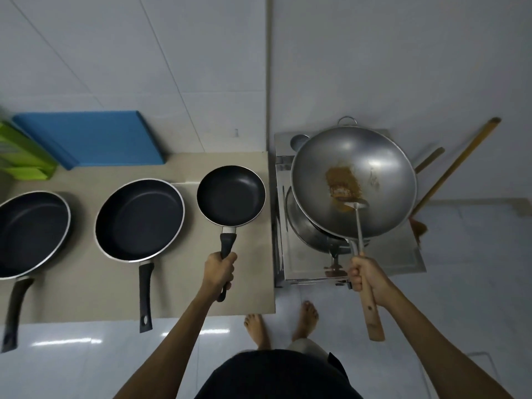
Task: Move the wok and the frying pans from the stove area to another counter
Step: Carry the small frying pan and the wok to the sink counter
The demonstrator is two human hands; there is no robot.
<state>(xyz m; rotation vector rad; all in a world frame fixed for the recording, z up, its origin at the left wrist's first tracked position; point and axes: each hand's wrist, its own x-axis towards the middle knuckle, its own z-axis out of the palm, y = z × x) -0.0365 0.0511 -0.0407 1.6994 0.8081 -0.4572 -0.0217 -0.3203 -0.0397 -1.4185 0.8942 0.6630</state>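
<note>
Head | left grip (219,272) clenches small round black pan (231,196) | right grip (364,273) clenches steel wok (354,181)

Left hand (219,269), right hand (364,273): fingers clenched.

I see white tiled walls (144,53) meeting in a corner, a glossy pale floor (86,367) catching light glints, a beige counter (86,295), and a blue board (95,136) leaning on the wall.

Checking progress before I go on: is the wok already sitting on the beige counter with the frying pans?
No, the wok is tilted over the stove, held by the right hand.
</note>
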